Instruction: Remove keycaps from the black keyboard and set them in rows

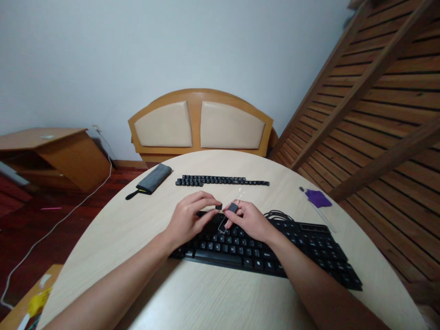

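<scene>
A small black keycap [219, 207] is pinched between the thumb and fingers of my left hand [189, 215]. Close by, my right hand [249, 217] is closed on a wire keycap puller [233, 207] with a dark grip; its thin wire loops stick out at both ends. Both hands hover over the left part of a black keyboard [218, 257], fingertips nearly meeting. The upper left keys are hidden behind my hands. Beyond them, removed keycaps [220, 179] lie lined up in rows on the table.
On the round pale table [192, 293] a grey pouch [154, 178] with a black strap lies at left. To the right are a purple cloth [318, 198] and a thin brush [321, 214]. A coiled black cable [278, 214] sits behind the keyboard. A headboard [195, 119] stands behind the table.
</scene>
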Motion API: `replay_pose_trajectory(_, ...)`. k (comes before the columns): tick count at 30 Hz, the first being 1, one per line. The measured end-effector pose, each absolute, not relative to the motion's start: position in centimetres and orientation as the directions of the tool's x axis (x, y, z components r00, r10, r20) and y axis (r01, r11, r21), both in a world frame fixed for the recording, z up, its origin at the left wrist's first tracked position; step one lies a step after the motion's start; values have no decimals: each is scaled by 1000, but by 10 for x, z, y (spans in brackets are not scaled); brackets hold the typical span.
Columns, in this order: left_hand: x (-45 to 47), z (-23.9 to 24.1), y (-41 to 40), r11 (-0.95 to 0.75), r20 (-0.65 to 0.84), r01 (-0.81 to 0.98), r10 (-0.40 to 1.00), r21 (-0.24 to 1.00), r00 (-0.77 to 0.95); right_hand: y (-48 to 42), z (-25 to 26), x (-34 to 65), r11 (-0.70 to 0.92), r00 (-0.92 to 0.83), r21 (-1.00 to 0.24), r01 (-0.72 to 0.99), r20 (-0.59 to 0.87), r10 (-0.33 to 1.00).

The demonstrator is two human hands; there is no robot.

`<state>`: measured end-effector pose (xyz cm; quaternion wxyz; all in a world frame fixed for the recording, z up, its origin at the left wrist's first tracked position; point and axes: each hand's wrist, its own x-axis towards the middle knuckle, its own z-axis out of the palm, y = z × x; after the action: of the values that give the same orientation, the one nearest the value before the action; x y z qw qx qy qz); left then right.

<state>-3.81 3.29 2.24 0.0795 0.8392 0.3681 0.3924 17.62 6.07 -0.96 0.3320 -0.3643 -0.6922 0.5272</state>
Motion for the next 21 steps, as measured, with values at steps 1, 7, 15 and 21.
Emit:
replay_pose_trajectory(1,-40,25,43,-698,613,576,690,425,384,60,-10,176,180,-517,-970,161,73,853)
replay_pose_trajectory(7,-58,21,111,-603,564,771,717,205,410,60,-12,176,186,-536,-965,184,60,842)
replay_pose_trajectory(15,-72,-10,149,-573,466,820,727,8,503,59,-10,176,198,-545,-959,203,57,837)
replay_pose_trajectory(21,-74,-19,151,-523,452,852,768,32,454,58,-7,176,189,-540,-958,217,43,840)
